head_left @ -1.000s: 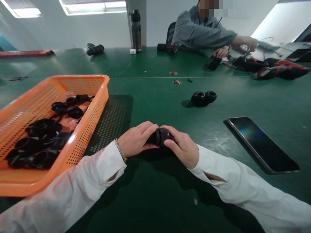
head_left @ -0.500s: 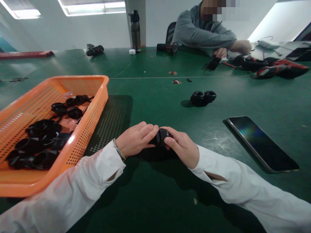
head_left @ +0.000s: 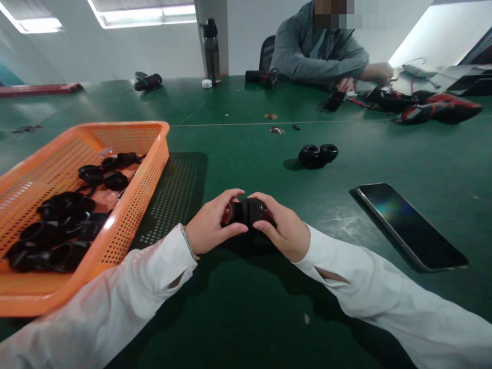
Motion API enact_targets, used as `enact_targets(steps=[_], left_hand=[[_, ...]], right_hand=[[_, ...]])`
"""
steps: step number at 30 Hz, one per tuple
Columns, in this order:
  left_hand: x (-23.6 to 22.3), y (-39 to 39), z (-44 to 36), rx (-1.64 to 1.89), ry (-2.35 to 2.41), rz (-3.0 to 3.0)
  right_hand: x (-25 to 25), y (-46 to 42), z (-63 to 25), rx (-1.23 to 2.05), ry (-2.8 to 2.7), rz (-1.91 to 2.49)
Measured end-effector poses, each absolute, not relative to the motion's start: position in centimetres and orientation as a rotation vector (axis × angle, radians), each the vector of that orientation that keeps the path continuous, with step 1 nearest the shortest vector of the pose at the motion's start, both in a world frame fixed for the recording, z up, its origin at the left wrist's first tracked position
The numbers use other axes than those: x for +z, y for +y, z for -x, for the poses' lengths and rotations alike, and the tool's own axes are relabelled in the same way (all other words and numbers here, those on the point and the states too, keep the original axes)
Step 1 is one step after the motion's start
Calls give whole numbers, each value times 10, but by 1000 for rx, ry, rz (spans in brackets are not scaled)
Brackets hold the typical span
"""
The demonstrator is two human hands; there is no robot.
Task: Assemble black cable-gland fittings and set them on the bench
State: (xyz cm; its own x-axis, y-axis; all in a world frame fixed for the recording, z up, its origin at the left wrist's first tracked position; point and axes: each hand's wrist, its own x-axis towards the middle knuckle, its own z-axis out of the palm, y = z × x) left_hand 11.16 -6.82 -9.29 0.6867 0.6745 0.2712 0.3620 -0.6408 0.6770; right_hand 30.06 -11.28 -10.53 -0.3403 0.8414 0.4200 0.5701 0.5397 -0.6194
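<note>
A black cylindrical part [head_left: 252, 211] with a groove round its middle is held between both hands, low over the green table. My left hand [head_left: 210, 219] curves round its left end, thumb along the near side and fingers on the far side. Closed on the right end, my right hand [head_left: 289, 224] has its thumb in front and fingers behind. The ends of the part are partly hidden by the fingers. Beyond the hands, two similar black round parts [head_left: 318, 156] stand side by side on the table.
At the left an orange perforated basket [head_left: 159, 148] holds several black parts. A phone [head_left: 411, 225] lies to the right. Farther back are a water bottle [head_left: 211, 51], a power tool [head_left: 262, 77], and a person in a grey sleeve [head_left: 323, 66] handling a dark item.
My left hand has shifted from fingers folded over the part to thumb and fingers spread round its left end. My right hand still grips the other end. The view has shifted slightly.
</note>
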Motion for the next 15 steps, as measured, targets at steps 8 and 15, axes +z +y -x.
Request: enact_targets(steps=[8,15], left_hand=[[-88,-71,-117,598,805,-2114],[-90,-72,-117,540,875,-2219]], right_hand=[[-104,-113,-301,197,-2155,1016],[-104,-114,-301,137,-2158,1018]])
